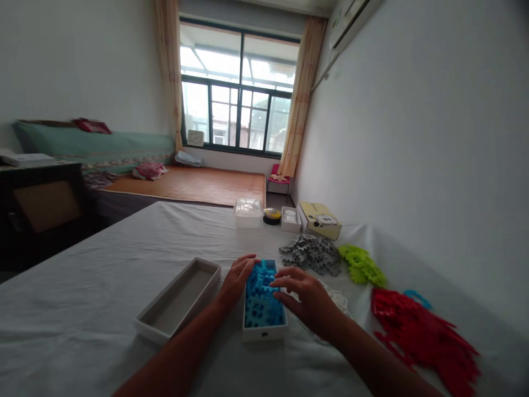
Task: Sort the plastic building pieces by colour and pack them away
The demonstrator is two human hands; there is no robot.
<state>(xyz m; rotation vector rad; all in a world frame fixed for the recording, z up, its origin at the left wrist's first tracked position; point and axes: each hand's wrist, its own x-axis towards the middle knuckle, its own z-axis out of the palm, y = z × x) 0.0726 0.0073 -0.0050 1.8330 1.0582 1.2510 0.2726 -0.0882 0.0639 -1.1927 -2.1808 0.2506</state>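
Observation:
A narrow white box (264, 334) filled with blue interlocking plastic building pieces (264, 298) stands on the white-covered table. Along its far left side lies my left hand (237, 280), fingers stretched forward with their tips over the rim by the pieces. Over the box's right edge is my right hand (301, 289), fingers apart and slightly curled, fingertips close above the blue pieces; I cannot tell whether they touch. An open, shallow white box or lid (165, 331) sits left of my left forearm. White pieces (336, 298) show partly behind my right hand.
Grey pieces (312, 253), lime-green pieces (361, 264) and red pieces (421, 331) lie in piles at the right. Behind them stand a clear plastic container (248, 215), a black-and-yellow round tin (271, 216), a small white box (291, 220) and a yellow carton (320, 220). A wall borders the right.

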